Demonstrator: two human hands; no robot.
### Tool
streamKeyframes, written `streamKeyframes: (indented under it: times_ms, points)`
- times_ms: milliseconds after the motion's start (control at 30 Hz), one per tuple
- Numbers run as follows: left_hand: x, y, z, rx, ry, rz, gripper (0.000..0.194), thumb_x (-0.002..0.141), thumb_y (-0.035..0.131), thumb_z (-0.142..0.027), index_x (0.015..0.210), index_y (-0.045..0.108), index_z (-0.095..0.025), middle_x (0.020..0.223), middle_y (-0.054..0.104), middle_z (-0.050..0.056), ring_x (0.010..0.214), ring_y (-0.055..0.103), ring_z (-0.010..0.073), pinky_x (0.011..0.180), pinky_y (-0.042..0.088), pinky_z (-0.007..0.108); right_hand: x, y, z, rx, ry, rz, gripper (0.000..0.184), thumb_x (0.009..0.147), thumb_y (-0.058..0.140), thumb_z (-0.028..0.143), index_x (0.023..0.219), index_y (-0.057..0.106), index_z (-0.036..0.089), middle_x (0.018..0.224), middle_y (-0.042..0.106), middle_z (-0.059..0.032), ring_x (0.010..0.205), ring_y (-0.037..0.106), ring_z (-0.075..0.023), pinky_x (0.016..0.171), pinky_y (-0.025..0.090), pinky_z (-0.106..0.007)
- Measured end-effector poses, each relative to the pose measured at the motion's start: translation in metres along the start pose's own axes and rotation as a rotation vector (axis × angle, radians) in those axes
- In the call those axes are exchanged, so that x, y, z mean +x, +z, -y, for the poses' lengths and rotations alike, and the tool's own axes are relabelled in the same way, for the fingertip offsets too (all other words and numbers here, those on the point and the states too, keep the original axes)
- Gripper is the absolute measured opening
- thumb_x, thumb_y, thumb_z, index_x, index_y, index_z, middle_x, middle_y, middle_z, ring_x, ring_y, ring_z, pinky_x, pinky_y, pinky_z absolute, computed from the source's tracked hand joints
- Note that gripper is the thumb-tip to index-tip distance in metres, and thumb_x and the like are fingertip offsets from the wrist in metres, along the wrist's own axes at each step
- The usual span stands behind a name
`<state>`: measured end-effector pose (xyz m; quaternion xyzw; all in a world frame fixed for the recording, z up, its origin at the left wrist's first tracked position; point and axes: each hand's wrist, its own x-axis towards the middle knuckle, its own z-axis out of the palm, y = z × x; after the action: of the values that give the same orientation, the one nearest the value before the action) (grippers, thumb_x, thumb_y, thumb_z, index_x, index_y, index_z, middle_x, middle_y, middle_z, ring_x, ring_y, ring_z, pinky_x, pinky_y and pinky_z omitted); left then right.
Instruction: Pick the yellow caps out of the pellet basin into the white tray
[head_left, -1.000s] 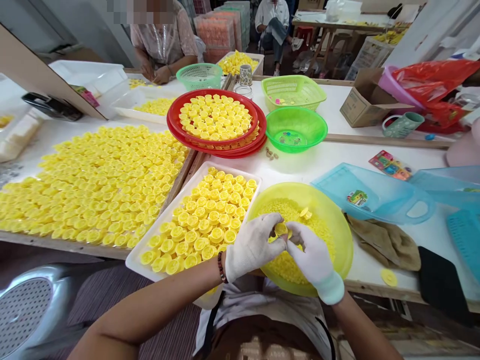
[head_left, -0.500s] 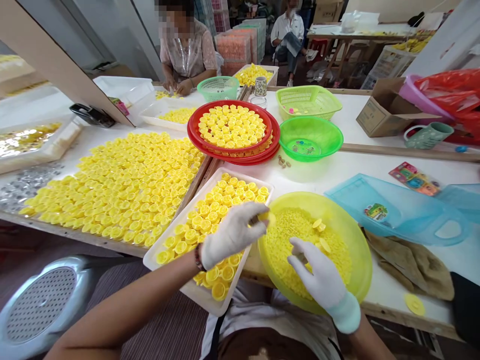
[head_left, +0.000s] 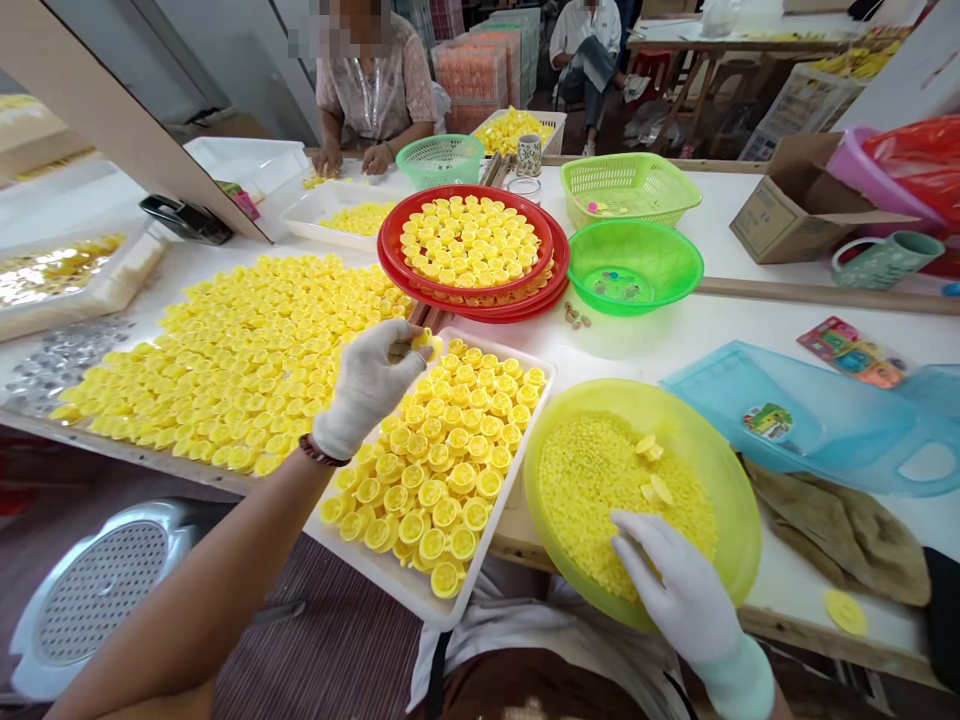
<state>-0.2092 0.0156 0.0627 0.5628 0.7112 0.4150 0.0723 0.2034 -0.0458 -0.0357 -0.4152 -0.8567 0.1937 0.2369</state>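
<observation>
My left hand, in a white glove, pinches a small yellow plastic piece between thumb and fingertips. It is above the left edge of a white tray filled with round yellow plastic cups. My right hand, gloved too, reaches over the near rim of a translucent yellow bowl. Its fingers are stretched out at the small yellow pieces heaped inside; no held object shows, though the fingertips are partly hidden. A few larger yellow discs lie on the heap.
Many yellow cups cover the table's left. Red plates bearing cups are stacked beyond the tray, beside a green bowl. A blue scoop-like container and brown cloth lie right. A co-worker sits opposite.
My hands were together over the bowl, then parted. My left hand has carried the yellow piece left across the tray; my right hand has lowered toward the small pieces. The view has shifted.
</observation>
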Motion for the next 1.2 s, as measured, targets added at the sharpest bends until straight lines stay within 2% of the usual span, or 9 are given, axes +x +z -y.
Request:
streamKeyframes:
  times_ms: [200,500,600,767,833,933,1067,1200]
  points:
    - [0.013,0.028,0.017,0.240,0.162,0.055,0.016,0.082,0.064,-0.024,0.096,0.067,-0.018,0.090,0.069,0.006,0.080,0.063,0.0182,0.077,0.052,0.032,0.000,-0.002,-0.001,-0.015,-0.006,-0.001,0.024,0.101,0.050,0.033,0.119,0.062,0.024,0.110,0.074,-0.0054,0.100,0.072,-0.0208,0.086,0.059,-0.034]
    - [0.004,0.050,0.032,0.701,0.407,0.329,0.017,0.090,0.046,-0.012,0.097,0.061,-0.017,0.104,0.064,0.012,0.092,0.061,0.0245,0.079,0.050,0.038,0.001,-0.002,-0.002,0.001,0.004,0.010,0.024,0.101,0.051,0.034,0.118,0.062,0.024,0.111,0.074,-0.0057,0.101,0.072,-0.0209,0.087,0.059,-0.032]
    - [0.002,0.057,0.035,0.663,0.428,0.353,0.015,0.091,0.046,-0.013,0.094,0.060,-0.018,0.099,0.063,0.011,0.092,0.061,0.0241,0.080,0.050,0.037,0.002,-0.002,-0.001,0.001,0.006,0.017,0.023,0.101,0.050,0.033,0.118,0.063,0.024,0.110,0.075,-0.0058,0.100,0.072,-0.0208,0.086,0.059,-0.032]
    - [0.003,0.059,0.035,0.428,0.377,0.332,0.008,0.090,0.052,-0.018,0.093,0.060,-0.020,0.099,0.064,0.007,0.091,0.062,0.0208,0.081,0.051,0.033,0.002,-0.003,-0.001,-0.002,0.010,0.017,0.024,0.101,0.050,0.033,0.117,0.064,0.024,0.110,0.075,-0.0052,0.100,0.072,-0.0205,0.085,0.060,-0.032]
    - [0.007,0.055,0.034,0.443,0.343,0.289,0.009,0.089,0.053,-0.018,0.093,0.060,-0.019,0.099,0.065,0.007,0.089,0.062,0.0211,0.079,0.051,0.033,0.002,-0.003,-0.001,-0.001,0.009,0.014,0.024,0.100,0.050,0.033,0.117,0.064,0.024,0.110,0.075,-0.0051,0.100,0.072,-0.0205,0.086,0.060,-0.032]
    - [0.015,0.048,0.034,0.585,0.312,0.235,0.013,0.088,0.051,-0.017,0.095,0.062,-0.019,0.099,0.063,0.009,0.088,0.061,0.0234,0.072,0.049,0.034,0.002,-0.003,-0.001,0.009,0.015,0.019,0.024,0.100,0.051,0.033,0.116,0.065,0.024,0.110,0.075,-0.0053,0.100,0.072,-0.0208,0.086,0.060,-0.032]
    - [0.015,0.050,0.033,0.729,0.374,0.327,0.016,0.088,0.048,-0.014,0.095,0.062,-0.018,0.099,0.062,0.011,0.089,0.061,0.0244,0.073,0.049,0.036,0.002,-0.003,0.000,0.021,0.033,0.021,0.025,0.100,0.050,0.034,0.115,0.066,0.023,0.110,0.075,-0.0065,0.100,0.073,-0.0214,0.085,0.060,-0.033]
    - [0.008,0.062,0.029,0.599,0.400,0.358,0.013,0.089,0.048,-0.015,0.091,0.060,-0.019,0.099,0.063,0.009,0.092,0.062,0.0227,0.077,0.050,0.034,0.002,-0.004,0.001,0.023,0.033,0.019,0.026,0.100,0.049,0.035,0.115,0.067,0.023,0.109,0.075,-0.0074,0.100,0.073,-0.0218,0.086,0.060,-0.034]
